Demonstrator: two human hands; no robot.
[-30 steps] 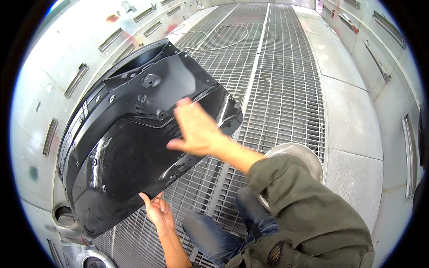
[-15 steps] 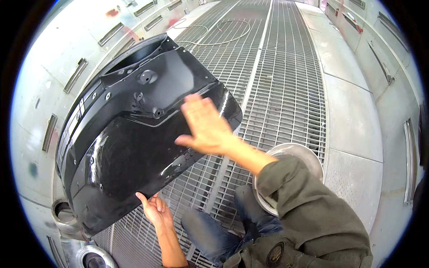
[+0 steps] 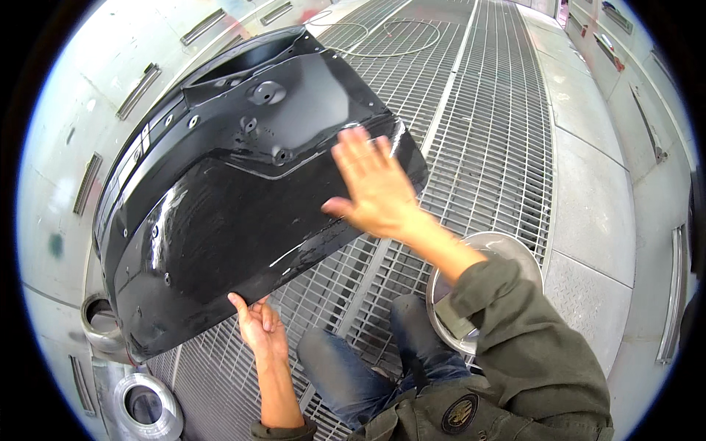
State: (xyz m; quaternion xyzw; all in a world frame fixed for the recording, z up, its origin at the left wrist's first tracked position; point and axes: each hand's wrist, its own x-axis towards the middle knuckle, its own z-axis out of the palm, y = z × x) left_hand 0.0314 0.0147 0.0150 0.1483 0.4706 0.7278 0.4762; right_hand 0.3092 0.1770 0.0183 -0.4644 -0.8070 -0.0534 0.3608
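Observation:
A large black car body panel [image 3: 243, 198], with several holes and a glossy lower area, stands tilted in front of me. My left hand [image 3: 259, 323] grips its lower edge, thumb on the near face and the other fingers curled, partly hidden, under the edge. Flat and slightly blurred, my right hand [image 3: 373, 182] lies over the panel's right part with its fingers stretched out and nothing held. Whether the whole palm touches the surface I cannot tell. Faint streaks and wet-looking patches show on the glossy face.
A round metal basin [image 3: 526, 257] with a greenish-grey pad [image 3: 454, 317] in it stands beside my right knee. Metal rings [image 3: 168, 400] lie at the lower left. Beneath everything is a metal grate floor [image 3: 493, 140]; a pale hose [image 3: 412, 53] lies across its far part.
My right hand has moved slightly right and up across the panel. The view has shifted, so the pad in the basin now shows. My left hand keeps its grip on the edge.

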